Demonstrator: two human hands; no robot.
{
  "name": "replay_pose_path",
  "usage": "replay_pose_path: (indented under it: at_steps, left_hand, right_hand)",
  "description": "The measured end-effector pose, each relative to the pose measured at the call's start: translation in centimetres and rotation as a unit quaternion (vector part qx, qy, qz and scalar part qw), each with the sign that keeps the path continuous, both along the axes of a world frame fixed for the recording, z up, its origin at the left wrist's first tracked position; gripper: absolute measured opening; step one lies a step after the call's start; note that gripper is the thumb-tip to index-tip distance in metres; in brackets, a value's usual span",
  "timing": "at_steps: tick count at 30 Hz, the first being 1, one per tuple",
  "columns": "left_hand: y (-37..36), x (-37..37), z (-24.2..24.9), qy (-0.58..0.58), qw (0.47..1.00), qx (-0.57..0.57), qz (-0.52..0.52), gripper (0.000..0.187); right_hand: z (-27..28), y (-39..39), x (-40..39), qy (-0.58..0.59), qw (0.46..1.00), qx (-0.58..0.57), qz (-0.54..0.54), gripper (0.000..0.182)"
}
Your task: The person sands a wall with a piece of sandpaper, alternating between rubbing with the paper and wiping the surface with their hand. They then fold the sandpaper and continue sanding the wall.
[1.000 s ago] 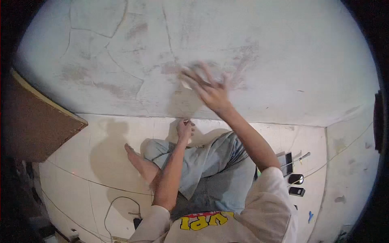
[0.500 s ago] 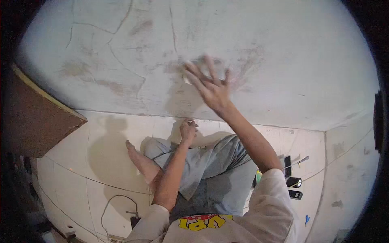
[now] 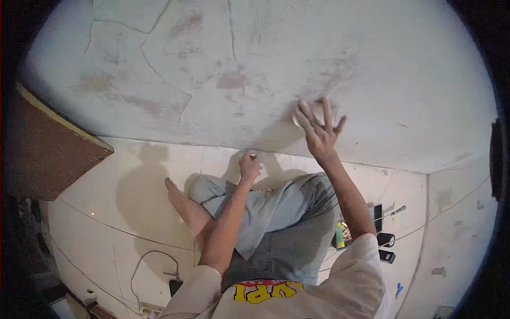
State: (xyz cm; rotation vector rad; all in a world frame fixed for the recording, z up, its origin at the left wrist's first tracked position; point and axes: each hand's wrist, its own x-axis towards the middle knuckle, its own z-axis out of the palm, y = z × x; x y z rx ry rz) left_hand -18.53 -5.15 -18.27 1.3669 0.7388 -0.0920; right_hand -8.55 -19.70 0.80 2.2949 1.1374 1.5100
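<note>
We see the R hand (image 3: 320,130) up at the pale grey-white wall (image 3: 414,69) w/ brownish scuffs & cracks, fingers spread wide over a small whitish piece (image 3: 318,112), material unclear, betw. hand & wall. L hand (image 3: 251,167) is low, near the wall base above the cream tiled floor (image 3: 101,207), fingers curled; we can't tell if it holds anything. On floor to R we note 1 black rectangular device (image 3: 387,257) & 1 small blue item (image 3: 399,289); far L, 1 large brown board (image 3: 53,143) w/ yellowish edge.
</note>
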Motion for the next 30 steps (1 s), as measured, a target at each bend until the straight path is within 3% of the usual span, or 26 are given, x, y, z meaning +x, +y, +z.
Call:
replay_pose_path:
  at_steps: [2, 5, 7, 11, 14, 18, 20, 25, 28, 30]
  left_hand:
    - [-0.1, 0.0, -1.8, -0.059, 0.998, -0.012, -0.007, 0.021]
    - [-0.1, -1.0, 0.2, -0.056, 0.997, -0.048, 0.022, 0.020]
    - [0.2, -1.1, 0.2, -0.060, 0.996, -0.051, 0.039, 0.018]
    - [0.8, -0.3, -2.8, -0.099, 0.993, -0.034, 0.053, 0.017]
    - [0.3, -0.6, -0.6, -0.061, 0.997, -0.029, 0.047, 0.019]
    - [-0.2, -0.5, -0.6, -0.076, 0.997, -0.005, 0.026, 0.019]
    - [-0.4, -0.2, -0.6, -0.045, 0.998, 0.003, 0.034, 0.020]
    - [0.1, -0.8, -1.5, -0.084, 0.995, -0.029, 0.035, 0.021]
    - [0.2, -1.0, -1.0, -0.075, 0.995, -0.037, 0.049, 0.020]
    - [0.8, -0.9, -0.5, -0.057, 0.996, -0.020, 0.067, 0.019]
  right_hand:
    - [1.7, 4.4, 0.0, -0.026, 0.994, 0.066, 0.081, 0.031]
    - [5.4, 10.2, -1.6, -0.007, 0.993, 0.089, 0.079, 0.031]
    - [6.5, 12.0, -1.7, -0.058, 0.987, 0.100, 0.115, 0.032]
    - [2.6, 6.7, -1.1, -0.006, 0.994, 0.077, 0.078, 0.033]
    - [-2.2, -0.4, -0.4, 0.026, 1.000, 0.013, 0.010, 0.034]
    - [-1.3, -3.8, -0.9, 0.002, 0.997, -0.054, -0.059, 0.036]
    - [-0.7, -2.7, -0.2, 0.045, 0.998, -0.024, 0.030, 0.033]
    - [5.4, 9.3, -0.7, -0.002, 0.985, 0.082, 0.155, 0.040]
    - [7.8, 11.7, -2.2, -0.003, 0.983, 0.097, 0.158, 0.042]
    - [6.9, 10.3, -2.1, -0.015, 0.994, 0.033, 0.100, 0.044]
